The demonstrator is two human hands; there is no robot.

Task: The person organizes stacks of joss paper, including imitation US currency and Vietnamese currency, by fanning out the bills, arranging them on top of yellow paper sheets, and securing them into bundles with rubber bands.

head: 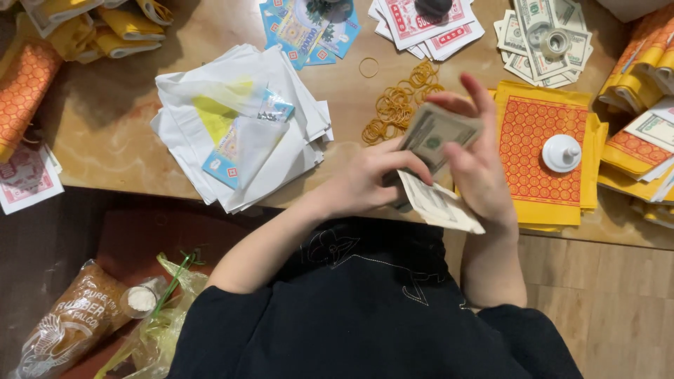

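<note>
Gripping a stack of banknotes (435,165), left hand (365,184) and right hand (477,168) fingers clenched around it

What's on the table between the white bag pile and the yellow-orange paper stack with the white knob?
Head view: a heap of rubber bands, and nearer the table edge both hands, left hand and right hand, holding a wad of banknotes.

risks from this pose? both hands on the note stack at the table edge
1. The banknote stack is held between left hand and right hand, past the table edge; the lower notes fan out and could slip to the floor.
2. Loose rubber bands lie just beyond the hands; a sweep could scatter them.
3. The white knob-shaped weight on the yellow paper pile sits near the right hand and might get knocked.
</note>
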